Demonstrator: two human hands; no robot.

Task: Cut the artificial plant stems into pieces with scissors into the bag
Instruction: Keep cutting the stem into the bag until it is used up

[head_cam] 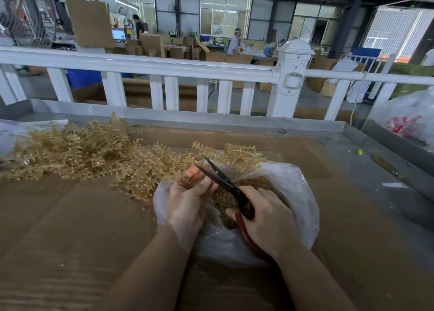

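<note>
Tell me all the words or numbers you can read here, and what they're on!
No words or numbers can be read.
Computer screen: lit, but too small to read.
Red and yellow signs beside it: blurred.
Red print inside the clear bag on the right: too blurred.
Scissors, bag, cardboard: no visible lettering.

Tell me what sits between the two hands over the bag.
In the head view, the open black blades of the scissors cross the gap between the left hand and right hand, with cut pieces in the bag beneath.
</note>
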